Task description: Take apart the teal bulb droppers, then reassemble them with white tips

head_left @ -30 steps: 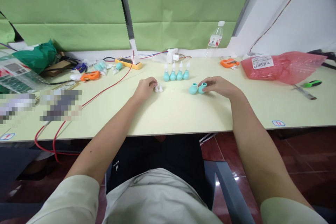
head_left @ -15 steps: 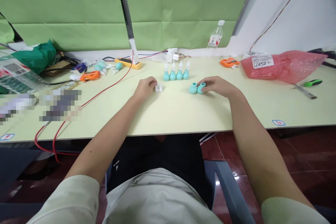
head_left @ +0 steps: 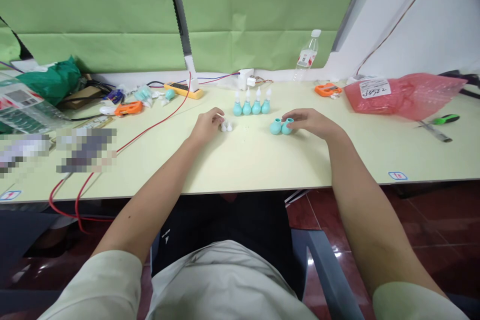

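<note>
While reaching over the pale table point(head_left: 243, 165) with both forearms, bringing the left hand point(head_left: 205, 125) up to two small white tips point(head_left: 229, 127) and the right hand point(head_left: 311, 121) to two open-necked teal bulbs point(head_left: 276, 127), leaving a bare stretch of tabletop between. Standing farther back, between the hands: four tipped teal bulbs point(head_left: 246, 107), upright in a close row, each with a pale, pointed top. Judging from that, four put together and two not, with two loose tips on the left to match two open necks on the right; no telling how firmly the row of four is fitted. Coming in low from the left, forearm slanting inward, wrist near the tabletop, fingers curled beside the nearer tip; impossible to tell whether pinching it or just touching. Coming in from the other side, forearm rising steeply, then bending at the wrist to point inward, with fingers arched over and behind the nearer open bulb and thumb low by its side; touching it, by the look of it, though too small to tell if gripped or only steadied. Lying around the edges: a red plastic bag point(head_left: 412, 95) and a green-handled tool point(head_left: 446, 119) to the right, a red cable point(head_left: 165, 119) trailing on the left
</note>
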Demonstrator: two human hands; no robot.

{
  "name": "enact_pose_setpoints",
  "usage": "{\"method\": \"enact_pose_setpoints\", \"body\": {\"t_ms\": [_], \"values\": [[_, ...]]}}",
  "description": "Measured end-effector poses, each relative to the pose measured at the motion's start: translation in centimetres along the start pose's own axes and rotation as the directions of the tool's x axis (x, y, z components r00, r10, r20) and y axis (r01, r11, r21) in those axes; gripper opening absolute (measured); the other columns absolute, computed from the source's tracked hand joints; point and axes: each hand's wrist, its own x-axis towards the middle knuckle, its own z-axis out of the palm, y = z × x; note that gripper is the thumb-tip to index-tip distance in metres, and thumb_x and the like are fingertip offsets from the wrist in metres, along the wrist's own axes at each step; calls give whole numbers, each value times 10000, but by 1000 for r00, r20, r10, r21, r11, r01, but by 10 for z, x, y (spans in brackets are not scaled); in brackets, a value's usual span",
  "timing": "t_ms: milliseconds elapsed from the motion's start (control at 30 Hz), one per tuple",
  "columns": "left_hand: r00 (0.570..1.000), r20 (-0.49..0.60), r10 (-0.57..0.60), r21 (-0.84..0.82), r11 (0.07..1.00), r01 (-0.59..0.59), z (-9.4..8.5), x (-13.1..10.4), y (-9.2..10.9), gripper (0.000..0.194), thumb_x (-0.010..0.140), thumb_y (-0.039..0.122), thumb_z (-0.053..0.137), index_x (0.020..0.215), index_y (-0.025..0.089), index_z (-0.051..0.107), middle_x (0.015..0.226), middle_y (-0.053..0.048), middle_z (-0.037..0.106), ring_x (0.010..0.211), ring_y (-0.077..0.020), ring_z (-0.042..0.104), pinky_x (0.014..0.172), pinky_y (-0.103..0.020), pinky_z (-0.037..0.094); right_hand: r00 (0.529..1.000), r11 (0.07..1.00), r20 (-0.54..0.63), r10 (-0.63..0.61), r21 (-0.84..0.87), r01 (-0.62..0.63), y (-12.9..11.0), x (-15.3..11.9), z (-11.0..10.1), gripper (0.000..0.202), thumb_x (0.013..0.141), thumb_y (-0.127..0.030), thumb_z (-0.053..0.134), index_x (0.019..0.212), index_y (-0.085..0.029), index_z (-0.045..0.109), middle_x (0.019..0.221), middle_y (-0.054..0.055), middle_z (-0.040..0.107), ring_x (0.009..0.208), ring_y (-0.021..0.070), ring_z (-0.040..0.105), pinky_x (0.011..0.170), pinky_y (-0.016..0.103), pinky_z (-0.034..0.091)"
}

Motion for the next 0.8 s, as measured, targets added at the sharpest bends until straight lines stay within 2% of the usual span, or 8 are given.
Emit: {"method": "enact_pose_setpoints", "body": {"t_ms": [67,133,167,200,267,367,467,800], "values": [[1000,-10,-8,4,1000,8,0,0,-1,211,931,257,578,1121,254,671,1027,-76,787,873,-198,747,879,-363,594,957,994,-269,-110,-35,104,-8,-2,1,253,796,-405,787,985,-237,797,1113,105,761,1104,323,677,1006,478,527],[998,-49,-37,4,999,37,1,2,-3,231,949,269,554,1160,255,645,1015,-69,775,837,-181,743,847,-341,593,826,971,-511,-238,-122,204,-22,-7,10,231,887,-385,663,1005,-233,792,1105,128,746,1131,331,664,1023,484,509],[995,-79,-59,1,998,59,1,3,-5,226,962,283,540,1168,254,630,1002,-65,767,814,-173,738,826,-332,591,786,956,-543,-295,-173,239,-31,-11,20,251,922,-365,607,1026,-231,793,1104,134,740,1121,327,662,1020,482,504],[990,-111,-81,-6,997,81,1,4,-7,215,977,299,524,1166,251,614,987,-62,758,794,-168,734,803,-324,588,800,937,-491,-346,-218,272,-39,-16,32,252,930,-341,588,1019,-230,796,1086,133,739,1090,323,664,1004,477,503],[978,-172,-120,-23,993,118,0,7,-12,187,1008,331,491,1143,244,585,959,-62,747,764,-164,726,765,-315,579,896,898,-198,-398,-284,336,-52,-24,63,212,914,-299,609,977,-241,804,1019,110,747,977,301,670,929,455,512],[954,-235,-188,-52,982,181,-1,9,-18,170,1039,358,447,1100,243,556,942,-60,742,739,-161,720,730,-303,563,871,808,185,-455,-325,491,-56,-29,107,205,909,-199,595,975,-217,788,956,84,739,880,261,662,858,416,497],[941,-244,-235,-73,972,223,-1,10,-20,159,1044,364,442,1071,245,544,943,-54,742,729,-157,715,725,-299,554,875,776,230,-427,-403,485,-46,-23,128,224,930,-146,550,1008,-190,755,1007,96,725,925,266,661,849,400,481],[939,-240,-246,-94,969,230,0,11,-14,113,1010,343,491,1010,243,544,899,-50,731,735,-185,704,763,-336,546,929,802,191,-317,-469,370,-39,7,141,126,906,-232,630,868,-204,748,973,80,710,894,231,661,842,357,489]]}}
